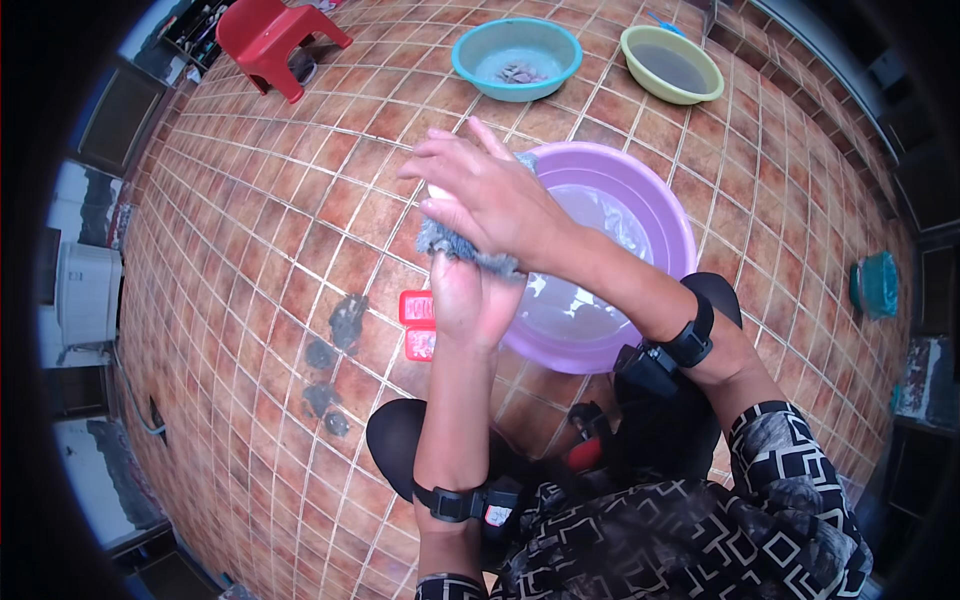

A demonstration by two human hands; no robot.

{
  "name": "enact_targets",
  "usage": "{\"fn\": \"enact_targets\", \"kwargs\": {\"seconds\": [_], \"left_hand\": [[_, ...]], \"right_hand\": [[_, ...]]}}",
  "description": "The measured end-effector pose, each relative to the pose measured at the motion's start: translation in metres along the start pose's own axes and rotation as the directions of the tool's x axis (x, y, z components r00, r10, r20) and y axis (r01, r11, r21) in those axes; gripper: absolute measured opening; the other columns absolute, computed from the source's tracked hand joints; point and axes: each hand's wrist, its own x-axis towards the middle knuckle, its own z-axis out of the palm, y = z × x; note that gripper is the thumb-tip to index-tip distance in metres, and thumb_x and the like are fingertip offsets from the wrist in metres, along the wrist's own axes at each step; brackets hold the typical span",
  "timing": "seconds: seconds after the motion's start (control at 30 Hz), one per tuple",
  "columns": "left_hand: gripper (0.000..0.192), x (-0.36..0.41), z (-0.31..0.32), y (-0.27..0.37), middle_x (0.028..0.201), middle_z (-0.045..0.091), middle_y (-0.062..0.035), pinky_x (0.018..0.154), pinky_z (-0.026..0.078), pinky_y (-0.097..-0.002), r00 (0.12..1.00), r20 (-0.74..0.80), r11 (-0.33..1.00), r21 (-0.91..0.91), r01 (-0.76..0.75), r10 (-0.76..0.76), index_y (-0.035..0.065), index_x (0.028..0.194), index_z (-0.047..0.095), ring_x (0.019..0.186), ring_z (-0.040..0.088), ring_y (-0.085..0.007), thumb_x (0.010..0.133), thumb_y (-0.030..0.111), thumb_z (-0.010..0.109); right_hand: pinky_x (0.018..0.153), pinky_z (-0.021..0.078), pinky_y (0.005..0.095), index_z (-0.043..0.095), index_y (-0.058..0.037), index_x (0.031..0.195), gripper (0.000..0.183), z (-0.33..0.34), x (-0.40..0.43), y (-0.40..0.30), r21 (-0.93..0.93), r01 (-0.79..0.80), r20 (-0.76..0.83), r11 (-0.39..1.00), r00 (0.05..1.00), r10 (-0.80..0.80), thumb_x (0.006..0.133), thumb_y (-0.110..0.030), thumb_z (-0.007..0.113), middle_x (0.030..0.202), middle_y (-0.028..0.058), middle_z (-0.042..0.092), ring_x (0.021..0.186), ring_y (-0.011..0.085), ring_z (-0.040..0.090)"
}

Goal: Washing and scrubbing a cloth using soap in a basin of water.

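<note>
My left hand (469, 304) is turned palm up above the left rim of a purple plastic basin (679, 225). A wet grey cloth (439, 238) lies draped across it, covering its fingers. Over the cloth is my right hand (480, 191), palm down with spread fingers. Between its thumb and forefinger shows a white piece (441, 193), probably a bar of soap, mostly hidden by the hand. Cloudy water (574, 315) stands in the basin. Just left of my left wrist, a red plastic box (417, 307) in two halves sits on the tiles, partly covered by the wrist.
Farther off stand a turquoise basin (517, 91) with cloth in shallow water and a yellow basin (675, 94) of dark water. A red plastic stool (277, 49) is at the upper left. Wet dark patches (347, 322) mark the tiled floor (247, 300). A green bucket (876, 285) stands far right.
</note>
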Motion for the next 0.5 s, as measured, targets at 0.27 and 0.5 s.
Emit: {"fn": "enact_targets", "kwargs": {"seconds": [0.27,0.5], "left_hand": [[0.052,-0.005,-0.037,0.007,0.137,0.038,-0.0093,0.107,0.026,-0.0448,0.978,0.208,0.997,-0.077,-0.007,0.023,0.0141,0.136,0.033,0.128,0.035,-0.024,0.095,0.045,0.031],[0.05,0.003,-0.008,-0.009,0.136,0.038,-0.0084,0.106,0.028,-0.0453,0.996,-0.052,0.997,-0.024,0.07,-0.071,0.0119,0.134,0.033,0.127,0.036,-0.0234,0.096,0.043,0.027]], "right_hand": [[0.102,0.0363,0.0459,0.055,-0.0178,0.113,0.032,0.014,-0.011,-0.033,0.174,0.284,0.017,0.943,0.956,-0.291,0.083,-0.026,0.058,0.113,0.0094,0.053,0.115,0.0291,0.049],[0.099,0.0407,0.0431,0.058,-0.0151,0.109,0.028,0.005,-0.004,-0.005,-0.002,-0.098,-0.138,0.995,0.986,0.097,0.083,-0.026,0.058,0.108,0.0075,0.055,0.109,0.0267,0.053]]}}
